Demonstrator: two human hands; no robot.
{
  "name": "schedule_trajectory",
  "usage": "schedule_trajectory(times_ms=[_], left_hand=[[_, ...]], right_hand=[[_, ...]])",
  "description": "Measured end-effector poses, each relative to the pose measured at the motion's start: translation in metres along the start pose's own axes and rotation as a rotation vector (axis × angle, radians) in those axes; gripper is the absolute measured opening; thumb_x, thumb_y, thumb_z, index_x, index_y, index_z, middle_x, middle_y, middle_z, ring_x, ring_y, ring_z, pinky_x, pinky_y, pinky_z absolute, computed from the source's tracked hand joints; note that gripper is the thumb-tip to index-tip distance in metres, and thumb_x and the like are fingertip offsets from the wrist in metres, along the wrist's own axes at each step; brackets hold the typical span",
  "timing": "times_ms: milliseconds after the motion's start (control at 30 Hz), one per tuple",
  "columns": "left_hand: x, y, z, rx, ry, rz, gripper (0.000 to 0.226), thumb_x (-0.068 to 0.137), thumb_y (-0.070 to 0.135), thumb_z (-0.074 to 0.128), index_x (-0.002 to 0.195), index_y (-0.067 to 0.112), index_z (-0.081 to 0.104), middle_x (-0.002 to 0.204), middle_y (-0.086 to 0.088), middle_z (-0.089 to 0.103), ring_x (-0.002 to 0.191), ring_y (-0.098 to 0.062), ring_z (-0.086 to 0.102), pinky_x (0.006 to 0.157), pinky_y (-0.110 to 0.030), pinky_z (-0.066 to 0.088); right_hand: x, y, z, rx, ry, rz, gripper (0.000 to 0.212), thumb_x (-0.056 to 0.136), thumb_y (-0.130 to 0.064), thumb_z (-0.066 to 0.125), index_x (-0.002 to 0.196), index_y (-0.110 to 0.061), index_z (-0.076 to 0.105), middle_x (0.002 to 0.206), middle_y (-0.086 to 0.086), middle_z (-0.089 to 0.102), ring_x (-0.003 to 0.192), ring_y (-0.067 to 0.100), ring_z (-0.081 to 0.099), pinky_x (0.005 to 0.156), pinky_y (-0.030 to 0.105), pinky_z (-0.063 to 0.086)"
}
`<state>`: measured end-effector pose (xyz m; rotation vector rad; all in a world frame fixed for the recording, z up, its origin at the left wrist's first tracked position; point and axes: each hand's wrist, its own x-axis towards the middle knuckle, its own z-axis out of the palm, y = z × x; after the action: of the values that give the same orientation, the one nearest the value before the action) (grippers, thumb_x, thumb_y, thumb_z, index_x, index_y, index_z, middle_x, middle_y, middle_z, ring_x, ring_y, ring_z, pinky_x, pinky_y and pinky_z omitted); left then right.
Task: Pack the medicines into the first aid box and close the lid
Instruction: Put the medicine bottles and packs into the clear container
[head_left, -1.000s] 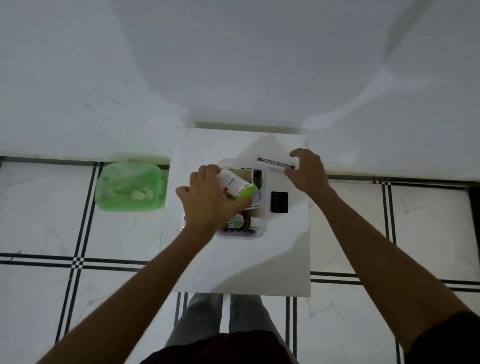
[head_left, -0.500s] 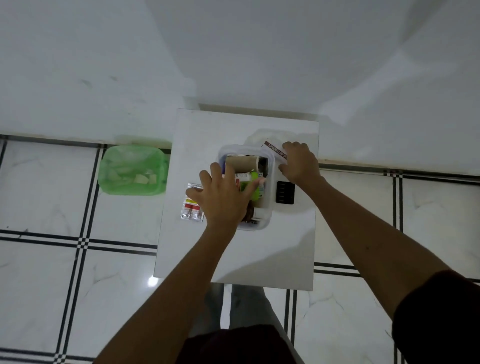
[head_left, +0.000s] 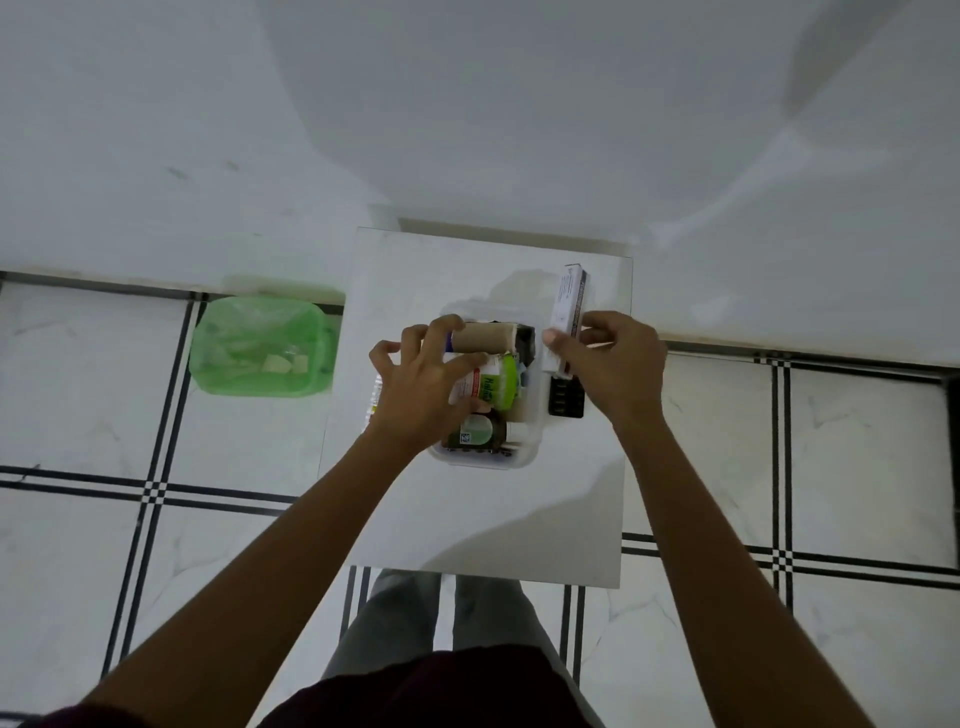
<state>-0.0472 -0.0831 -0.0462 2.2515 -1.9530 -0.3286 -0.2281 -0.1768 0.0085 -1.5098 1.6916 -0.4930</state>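
Box (head_left: 524, 457), clear, crammed; left hand (head_left: 423, 395) presses green-white carton (head_left: 491, 387), right hand (head_left: 615, 364) pinches slim white carton (head_left: 567, 306).

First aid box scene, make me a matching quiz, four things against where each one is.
Things:
1. long white carton
2. black blister pack
3. green bin
4. brown roll

Places:
A. on the floor, left of the table
B. inside the box, far end
C. held in the right hand
D. flat on the table, right of the box

Pairs: 1-C, 2-D, 3-A, 4-B
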Motion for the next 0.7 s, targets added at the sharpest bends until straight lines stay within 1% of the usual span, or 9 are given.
schedule_trajectory(times_ms=[67,100,200,233,367,433,500,600,700], left_hand=[[0.001,-0.002,-0.003,-0.027,-0.037,-0.007,0.049,0.057,0.055,0.075,0.103,0.039,0.067,0.137,-0.001,0.048,0.115,-0.032,0.046,0.086,-0.048,0.030],[0.001,-0.004,-0.004,-0.038,-0.056,0.000,0.050,0.057,0.055,0.075,0.104,0.039,0.067,0.139,-0.001,0.047,0.116,-0.033,0.045,0.087,-0.049,0.031],[-0.001,-0.016,-0.007,-0.041,-0.091,0.063,0.053,0.062,0.056,0.074,0.112,0.041,0.064,0.143,-0.003,0.042,0.119,-0.035,0.041,0.088,-0.050,0.031],[-0.003,-0.022,-0.009,-0.043,-0.089,0.072,0.054,0.063,0.056,0.073,0.113,0.041,0.063,0.144,-0.002,0.041,0.120,-0.034,0.040,0.088,-0.049,0.031],[-0.008,-0.037,-0.014,-0.089,-0.023,0.034,0.046,0.063,0.055,0.073,0.107,0.043,0.067,0.142,0.003,0.045,0.119,-0.029,0.038,0.087,-0.045,0.030],[-0.008,-0.036,-0.017,-0.089,-0.029,0.028,0.042,0.063,0.053,0.074,0.104,0.043,0.069,0.142,0.004,0.044,0.121,-0.030,0.037,0.088,-0.045,0.029],[-0.006,-0.032,-0.021,-0.089,-0.066,0.016,0.041,0.064,0.051,0.075,0.103,0.041,0.070,0.145,0.006,0.041,0.125,-0.031,0.036,0.091,-0.047,0.028],[-0.003,-0.028,-0.027,-0.062,-0.105,-0.001,0.043,0.065,0.053,0.075,0.106,0.041,0.070,0.147,0.008,0.037,0.128,-0.029,0.032,0.093,-0.048,0.027],[-0.002,-0.029,-0.029,-0.056,-0.125,-0.003,0.044,0.065,0.055,0.075,0.106,0.040,0.070,0.145,0.010,0.037,0.128,-0.027,0.032,0.094,-0.046,0.028]], right_hand=[[-0.025,-0.005,0.002,0.051,-0.056,0.004,0.055,0.069,-0.036,0.082,0.117,-0.018,0.063,0.080,-0.003,0.068,0.070,0.012,0.067,0.066,0.026,0.056],[-0.035,-0.006,0.007,0.060,-0.091,-0.004,0.059,0.069,-0.034,0.082,0.122,-0.020,0.059,0.079,-0.003,0.067,0.069,0.012,0.066,0.065,0.026,0.056],[-0.049,0.001,0.023,-0.049,-0.163,-0.072,0.067,0.072,-0.032,0.081,0.131,-0.021,0.051,0.085,-0.004,0.062,0.064,0.003,0.056,0.064,0.014,0.049],[-0.051,0.004,0.028,-0.096,-0.160,-0.100,0.066,0.073,-0.033,0.079,0.132,-0.021,0.051,0.088,-0.002,0.062,0.065,0.005,0.054,0.066,0.015,0.048],[-0.048,0.017,0.039,-0.254,-0.099,-0.150,0.057,0.078,-0.033,0.074,0.130,-0.021,0.053,0.092,0.006,0.060,0.083,0.020,0.057,0.074,0.032,0.053],[-0.048,0.018,0.042,-0.307,-0.089,-0.176,0.049,0.080,-0.031,0.073,0.124,-0.017,0.057,0.094,0.005,0.056,0.085,0.022,0.058,0.071,0.029,0.052],[-0.048,0.016,0.047,-0.387,-0.083,-0.206,0.041,0.081,-0.030,0.072,0.115,-0.012,0.060,0.092,0.002,0.046,0.082,0.019,0.051,0.067,0.027,0.046],[-0.047,0.019,0.053,-0.482,-0.060,-0.224,0.033,0.083,-0.031,0.070,0.107,-0.009,0.063,0.093,0.003,0.041,0.084,0.016,0.041,0.064,0.031,0.048],[-0.047,0.029,0.049,-0.562,-0.084,-0.273,0.037,0.082,-0.031,0.071,0.115,-0.016,0.063,0.107,0.008,0.046,0.098,0.021,0.041,0.064,0.034,0.051]])
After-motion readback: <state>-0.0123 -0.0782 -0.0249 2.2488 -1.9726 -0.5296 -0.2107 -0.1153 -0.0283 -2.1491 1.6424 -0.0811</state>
